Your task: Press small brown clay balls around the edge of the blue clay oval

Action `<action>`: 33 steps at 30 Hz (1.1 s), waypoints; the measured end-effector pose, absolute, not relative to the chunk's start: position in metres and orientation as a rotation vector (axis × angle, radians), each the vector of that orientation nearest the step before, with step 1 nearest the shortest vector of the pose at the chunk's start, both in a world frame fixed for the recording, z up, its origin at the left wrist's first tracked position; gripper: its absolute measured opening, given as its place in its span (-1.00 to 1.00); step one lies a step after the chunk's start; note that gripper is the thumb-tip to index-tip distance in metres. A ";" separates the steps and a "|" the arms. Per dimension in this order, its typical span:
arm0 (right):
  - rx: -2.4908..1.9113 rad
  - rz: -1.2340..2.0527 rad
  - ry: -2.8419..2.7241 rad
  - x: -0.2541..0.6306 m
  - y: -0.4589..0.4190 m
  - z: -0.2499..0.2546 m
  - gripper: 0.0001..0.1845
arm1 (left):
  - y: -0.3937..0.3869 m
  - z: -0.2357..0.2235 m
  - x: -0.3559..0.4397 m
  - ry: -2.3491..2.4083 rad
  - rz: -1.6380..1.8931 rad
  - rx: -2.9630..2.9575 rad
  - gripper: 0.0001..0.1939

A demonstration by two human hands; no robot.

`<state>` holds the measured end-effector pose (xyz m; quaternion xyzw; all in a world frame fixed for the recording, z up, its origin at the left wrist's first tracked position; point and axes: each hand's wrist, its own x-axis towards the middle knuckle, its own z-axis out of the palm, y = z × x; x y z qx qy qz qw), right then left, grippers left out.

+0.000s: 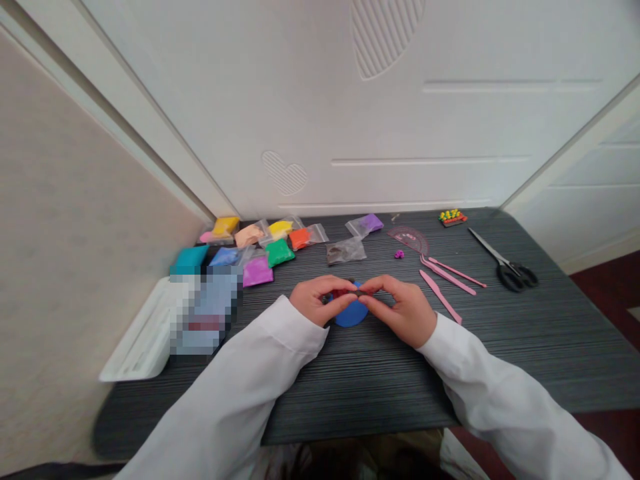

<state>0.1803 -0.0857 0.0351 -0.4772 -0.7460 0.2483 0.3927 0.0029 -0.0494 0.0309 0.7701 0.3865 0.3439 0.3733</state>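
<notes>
My left hand [325, 300] and my right hand [395, 303] meet over the middle of the table. Between thumb and forefinger of each, a small dark piece of modelling clay [359, 293] is pinched. Below the fingertips lies a round blue disc [350, 317]. Something red with dark bits [340, 293] shows behind the left fingers, mostly hidden by them. Nearest the right hand are a pink clay knife [441, 297], pink tweezers [450, 277] and a thin pink tool [460, 272]. A small purple clay lump [399, 254] sits beyond that hand.
Bags of coloured clay, including green [280, 252], magenta [258, 271] and dark [346, 251], spread across the back left. A white tray [145, 333] stands at left. Toward the right are a protractor [409, 238], black-handled scissors [505, 263] and a small yellow-green-and-orange clay model [453, 217].
</notes>
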 end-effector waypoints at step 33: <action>-1.096 0.999 -1.401 0.197 -0.082 0.040 -0.85 | -0.026 0.027 -0.011 1.266 1.271 1.346 -0.85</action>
